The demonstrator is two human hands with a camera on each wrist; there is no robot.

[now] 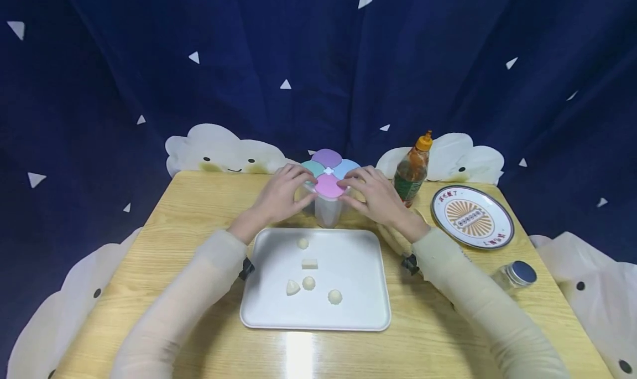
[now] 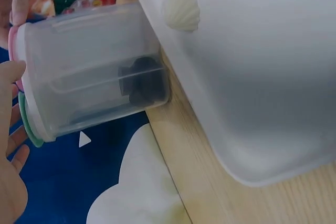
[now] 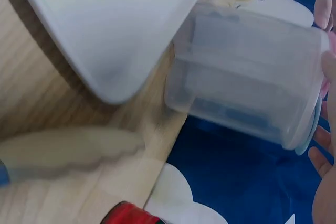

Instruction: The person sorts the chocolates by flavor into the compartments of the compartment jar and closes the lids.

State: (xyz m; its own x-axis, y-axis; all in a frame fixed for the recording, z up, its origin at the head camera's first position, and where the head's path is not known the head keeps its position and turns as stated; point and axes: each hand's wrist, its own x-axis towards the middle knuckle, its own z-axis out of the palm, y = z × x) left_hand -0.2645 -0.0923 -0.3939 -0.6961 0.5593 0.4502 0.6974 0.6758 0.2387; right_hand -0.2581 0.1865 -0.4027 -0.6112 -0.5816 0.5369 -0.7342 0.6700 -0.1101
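A clear plastic container (image 1: 327,214) with petal-shaped lids stands behind the tray. Its front petal is a pink lid (image 1: 328,186); the purple lid (image 1: 326,157), green lid (image 1: 312,169) and blue lid (image 1: 346,167) surround a white centre. My left hand (image 1: 282,195) pinches the pink lid's left edge, thumb at the rim and fingers above. On the opposite edge, my right hand (image 1: 376,195) pinches it in the same way. In the left wrist view, a dark object (image 2: 144,81) shows through the bottom of the container (image 2: 89,51).
A white tray (image 1: 358,268) holds several small white pieces, some shell-shaped. To the right are a sauce bottle (image 1: 412,171), a patterned plate (image 1: 473,217) and a blue-lidded jar (image 1: 517,274). A long beige wavy-edged object (image 3: 73,150) lies beside the tray, partly under my right arm.
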